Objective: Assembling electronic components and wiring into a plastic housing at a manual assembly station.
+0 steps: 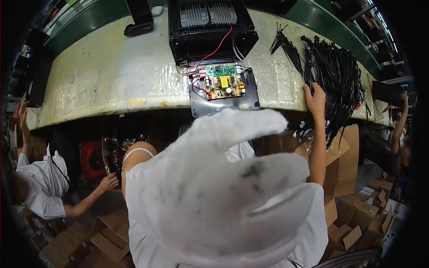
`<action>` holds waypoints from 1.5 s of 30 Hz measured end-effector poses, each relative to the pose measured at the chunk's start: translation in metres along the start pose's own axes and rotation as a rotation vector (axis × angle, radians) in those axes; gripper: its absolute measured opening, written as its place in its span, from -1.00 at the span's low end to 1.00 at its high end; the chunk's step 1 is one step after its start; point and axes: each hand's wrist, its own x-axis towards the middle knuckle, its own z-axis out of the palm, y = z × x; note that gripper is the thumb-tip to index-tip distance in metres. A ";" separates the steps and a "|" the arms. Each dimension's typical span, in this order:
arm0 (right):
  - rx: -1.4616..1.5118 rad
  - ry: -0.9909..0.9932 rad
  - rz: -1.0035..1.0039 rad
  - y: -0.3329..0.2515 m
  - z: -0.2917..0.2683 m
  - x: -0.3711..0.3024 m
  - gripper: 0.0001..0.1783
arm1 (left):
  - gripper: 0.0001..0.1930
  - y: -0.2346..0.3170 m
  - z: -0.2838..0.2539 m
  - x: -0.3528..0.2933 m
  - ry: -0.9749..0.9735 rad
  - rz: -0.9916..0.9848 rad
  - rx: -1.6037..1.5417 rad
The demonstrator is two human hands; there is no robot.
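Across the far side of the tabletop (103,76), in the head view, I see a black housing (212,40) with finned heat sinks (194,18) set in its upper side. A red wire (219,47) runs from it toward a circuit board (225,85), which lies on a black plate (201,105) at the near edge, about the middle (a yellow block stands out among its parts). At the right, the bare right hand (316,96) rests by that edge, thumb parted from the fingers, just beside a large heap of black cables (335,71); I cannot tell whether it touches one. Close to the lens, a white glove (214,196) with dark smudges blocks much of my lower middle, its thumb well apart from its fingers. Whether that is the left hand, I cannot tell, nor can I read that hand's state. Beyond, a co-worker (42,192) stands at the left, and cardboard boxes (348,165) lie below at the right.
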 end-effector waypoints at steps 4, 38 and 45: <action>0.007 -0.003 0.001 0.009 -0.002 -0.008 -0.55 | -0.78 -0.006 0.013 -0.010 0.053 0.068 -0.146; 0.909 -0.371 0.146 -0.112 -0.089 -0.018 -0.83 | -0.78 -0.115 0.145 0.150 0.169 -0.591 -2.172; 0.844 -0.343 -0.133 -0.141 -0.056 -0.014 -0.78 | -0.81 -0.126 0.044 0.142 0.345 -0.042 -1.904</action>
